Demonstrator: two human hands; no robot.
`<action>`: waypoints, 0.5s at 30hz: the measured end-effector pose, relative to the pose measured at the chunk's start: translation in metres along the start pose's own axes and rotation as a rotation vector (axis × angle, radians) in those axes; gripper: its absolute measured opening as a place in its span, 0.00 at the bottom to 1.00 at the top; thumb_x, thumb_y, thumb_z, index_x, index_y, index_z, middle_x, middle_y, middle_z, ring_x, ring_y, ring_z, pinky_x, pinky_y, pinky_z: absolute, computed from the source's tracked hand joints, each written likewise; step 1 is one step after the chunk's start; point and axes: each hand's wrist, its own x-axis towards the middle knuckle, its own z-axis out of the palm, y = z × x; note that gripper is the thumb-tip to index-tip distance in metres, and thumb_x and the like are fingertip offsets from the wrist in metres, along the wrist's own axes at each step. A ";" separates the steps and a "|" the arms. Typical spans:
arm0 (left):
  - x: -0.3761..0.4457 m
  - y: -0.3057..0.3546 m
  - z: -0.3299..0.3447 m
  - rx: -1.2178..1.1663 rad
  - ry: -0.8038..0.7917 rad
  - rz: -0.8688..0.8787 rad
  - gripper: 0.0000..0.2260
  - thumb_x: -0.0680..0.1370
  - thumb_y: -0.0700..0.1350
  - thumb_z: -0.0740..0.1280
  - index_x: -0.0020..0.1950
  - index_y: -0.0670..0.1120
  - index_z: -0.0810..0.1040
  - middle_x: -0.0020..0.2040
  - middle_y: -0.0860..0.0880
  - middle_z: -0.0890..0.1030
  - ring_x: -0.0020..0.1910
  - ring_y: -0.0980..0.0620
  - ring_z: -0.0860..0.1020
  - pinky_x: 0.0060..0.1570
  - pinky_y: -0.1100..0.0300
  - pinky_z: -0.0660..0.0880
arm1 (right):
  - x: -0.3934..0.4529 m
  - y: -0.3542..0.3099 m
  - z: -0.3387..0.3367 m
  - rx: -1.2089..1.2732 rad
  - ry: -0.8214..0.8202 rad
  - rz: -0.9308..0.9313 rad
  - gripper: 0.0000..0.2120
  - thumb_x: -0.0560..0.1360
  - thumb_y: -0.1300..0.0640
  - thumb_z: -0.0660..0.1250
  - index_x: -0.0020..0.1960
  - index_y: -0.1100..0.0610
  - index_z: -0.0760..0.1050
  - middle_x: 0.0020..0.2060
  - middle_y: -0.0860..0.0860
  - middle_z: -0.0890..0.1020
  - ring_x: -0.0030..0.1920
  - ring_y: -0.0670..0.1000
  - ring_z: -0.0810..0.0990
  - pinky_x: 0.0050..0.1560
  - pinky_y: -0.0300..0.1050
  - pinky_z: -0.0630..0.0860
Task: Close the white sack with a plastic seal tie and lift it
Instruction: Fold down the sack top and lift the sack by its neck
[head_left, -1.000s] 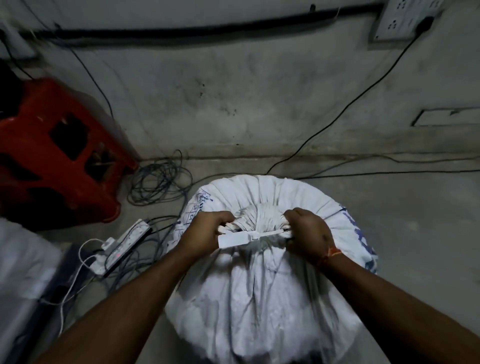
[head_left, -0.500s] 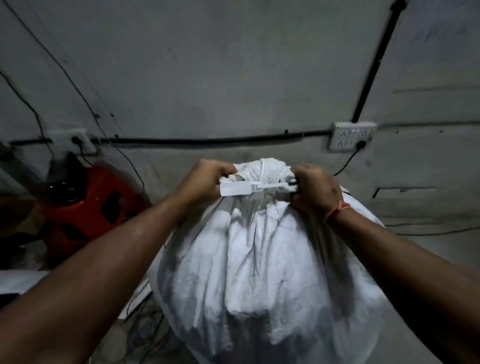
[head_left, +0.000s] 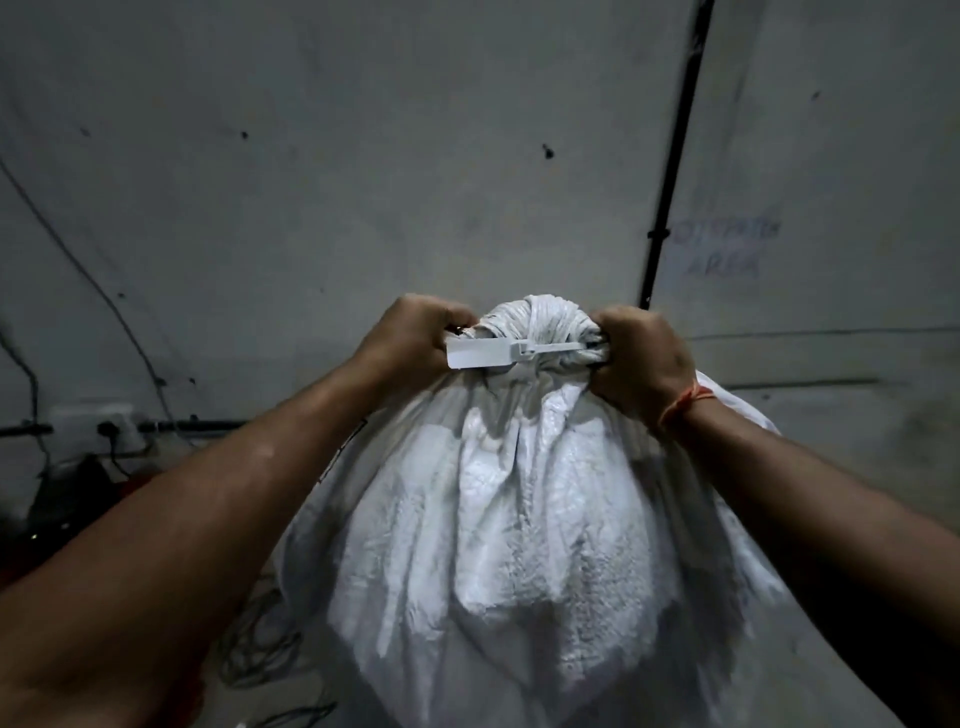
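The white sack (head_left: 519, 519) hangs full and bulging in front of me, its mouth gathered into a tight bunch at the top. A white plastic seal tie (head_left: 498, 353) is cinched around that neck, its flat tag sticking out to the left. My left hand (head_left: 415, 338) grips the bunched neck from the left, just behind the tag. My right hand (head_left: 641, 358), with an orange thread on the wrist, grips the neck from the right. The sack's bottom is out of frame.
A grey concrete wall fills the background. A black conduit (head_left: 670, 171) runs down the wall at the upper right. At the lower left are a wall socket (head_left: 101, 428) with a plug and loose cables (head_left: 260, 649) on the floor.
Both hands have raised the sack by its tied neck from the floor to chest height. The view has tilted up, so the red stool and floor have dropped out of sight.
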 end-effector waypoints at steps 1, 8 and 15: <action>0.008 0.004 0.002 0.001 0.011 0.021 0.06 0.70 0.48 0.77 0.44 0.49 0.84 0.35 0.45 0.83 0.38 0.62 0.73 0.37 0.55 0.75 | 0.003 0.007 -0.005 -0.018 0.001 0.015 0.13 0.66 0.46 0.67 0.39 0.56 0.76 0.37 0.55 0.82 0.40 0.64 0.81 0.34 0.47 0.71; 0.060 0.035 0.032 -0.035 -0.003 0.091 0.06 0.71 0.46 0.73 0.47 0.48 0.85 0.38 0.50 0.86 0.40 0.62 0.77 0.40 0.56 0.77 | 0.005 0.061 -0.033 -0.034 0.064 0.043 0.17 0.64 0.42 0.60 0.37 0.56 0.76 0.36 0.57 0.82 0.39 0.63 0.81 0.34 0.46 0.70; 0.118 0.094 0.107 0.010 0.025 0.156 0.03 0.72 0.45 0.76 0.42 0.48 0.83 0.31 0.54 0.78 0.35 0.60 0.73 0.35 0.59 0.72 | -0.015 0.160 -0.071 -0.040 0.092 0.026 0.16 0.63 0.44 0.58 0.33 0.56 0.74 0.33 0.58 0.82 0.35 0.63 0.81 0.33 0.44 0.67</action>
